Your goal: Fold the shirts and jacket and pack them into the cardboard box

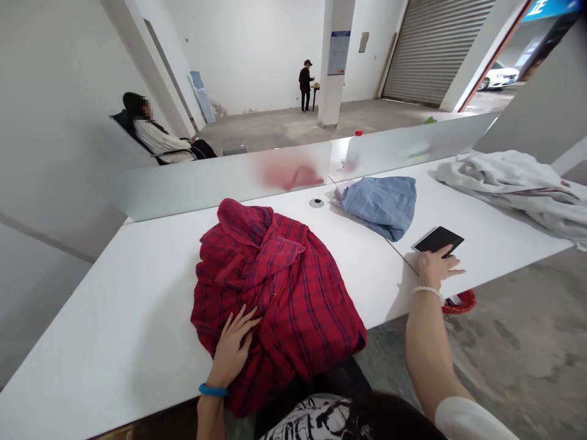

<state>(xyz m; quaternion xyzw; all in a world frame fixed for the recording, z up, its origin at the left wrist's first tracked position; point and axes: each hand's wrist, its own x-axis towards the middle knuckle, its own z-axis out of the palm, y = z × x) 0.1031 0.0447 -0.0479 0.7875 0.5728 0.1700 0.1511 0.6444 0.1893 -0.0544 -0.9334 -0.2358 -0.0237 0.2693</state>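
Note:
A red plaid shirt (pixel 293 287) lies crumpled on the white table, part of it hanging over the front edge. My left hand (pixel 236 345), with a blue band at its wrist, rests on the shirt's lower left part, fingers stretched out. Farther right, my right hand (pixel 438 266) is at the near edge of a black phone or tablet (pixel 440 239) that lies flat on the table. Its fingers are spread, and some touch or hover over the device; I cannot tell which.
A folded blue checked cloth (pixel 380 205) lies behind the device. Pale grey fabric (pixel 518 183) is heaped at the right. A frosted divider (pixel 220 177) runs along the table's back. Under the right forearm is a red basket (pixel 463 302). One person (pixel 160 137) sits beyond; another (pixel 306 85) stands farther off.

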